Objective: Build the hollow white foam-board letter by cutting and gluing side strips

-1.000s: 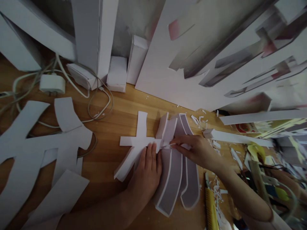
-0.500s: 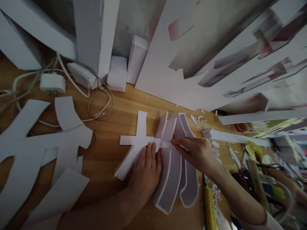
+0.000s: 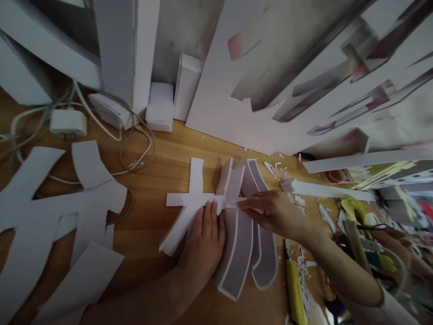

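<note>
Pressing flat on the cross-shaped cutout (image 3: 196, 198), the left hand (image 3: 203, 246) lies with fingers (image 3: 211, 216) extended and together, gripping nothing. It appears to be pinning the piece to the counter (image 3: 158, 176) so that it cannot slide. The cutout sits on the wood at the centre of view.

At its 3 o'clock, the right hand (image 3: 275, 212) has thumb and forefinger closed in a pinch on a narrow white strip (image 3: 233, 201), where the cutout meets the grey panels (image 3: 240, 253). Such a fine grip appears suited to seating a thin edge piece against the joint.

Count:
- One cross-shaped cutout.
- Three grey panels with white rims, as far as the overlap permits.
- One yellow knife (image 3: 295, 284) at 5 o'clock, lying close by the right forearm.
- One white adapter (image 3: 67, 122) with cables at 10 o'clock.
- Two small white blocks (image 3: 158, 106) at 12 o'clock.
- One large board (image 3: 237, 104) leaning at 1 o'clock.
- Large white cutouts (image 3: 67, 203) at 9 o'clock, number uncertain.
- Paper scraps (image 3: 277, 167) scattered at 2 o'clock.
</note>
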`<state>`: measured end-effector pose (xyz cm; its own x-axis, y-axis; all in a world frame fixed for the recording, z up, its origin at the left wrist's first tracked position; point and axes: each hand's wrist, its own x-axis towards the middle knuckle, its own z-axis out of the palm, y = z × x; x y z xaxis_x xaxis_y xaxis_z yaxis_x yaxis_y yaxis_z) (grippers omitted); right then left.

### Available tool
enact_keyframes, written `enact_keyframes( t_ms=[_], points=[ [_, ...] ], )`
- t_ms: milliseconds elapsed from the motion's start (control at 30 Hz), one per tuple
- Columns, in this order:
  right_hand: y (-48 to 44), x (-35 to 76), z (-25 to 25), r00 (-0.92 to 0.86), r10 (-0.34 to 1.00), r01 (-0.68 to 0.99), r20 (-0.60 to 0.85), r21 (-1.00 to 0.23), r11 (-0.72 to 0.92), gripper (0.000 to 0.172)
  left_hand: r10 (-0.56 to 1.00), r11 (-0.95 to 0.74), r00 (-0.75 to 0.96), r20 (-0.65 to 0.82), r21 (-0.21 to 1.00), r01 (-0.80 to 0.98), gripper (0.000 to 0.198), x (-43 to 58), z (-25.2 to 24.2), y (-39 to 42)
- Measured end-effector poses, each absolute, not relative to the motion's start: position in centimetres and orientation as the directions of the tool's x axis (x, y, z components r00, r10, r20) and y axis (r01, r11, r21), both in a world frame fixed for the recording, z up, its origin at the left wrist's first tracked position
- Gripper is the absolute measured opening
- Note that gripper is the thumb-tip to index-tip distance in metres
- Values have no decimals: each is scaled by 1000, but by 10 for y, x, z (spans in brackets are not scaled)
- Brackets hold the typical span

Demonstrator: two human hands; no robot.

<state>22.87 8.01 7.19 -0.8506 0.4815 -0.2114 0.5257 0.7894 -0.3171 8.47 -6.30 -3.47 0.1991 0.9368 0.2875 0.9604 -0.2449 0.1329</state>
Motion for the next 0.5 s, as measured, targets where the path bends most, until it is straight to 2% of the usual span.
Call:
enact_keyframes(
  t_ms=[133, 300, 400, 500],
  points=[
    [87, 224, 75, -767, 560, 639, -314, -457, 619, 16, 932, -250, 204, 300, 125, 960, 42, 85, -36, -63],
    [97, 227, 71, -683, 609, 718, -402, -524, 459, 12, 925, -250, 195, 325, 137, 958, 40, 85, -34, -62],
    [97, 227, 71, -686, 610, 714, -396, -528, 460, 11, 922, -252, 196, 334, 132, 959, 40, 85, -33, -61],
    [93, 225, 71, -722, 609, 688, -328, -438, 579, 14, 922, -258, 204, 329, 127, 958, 42, 84, -34, -61]
  ],
)
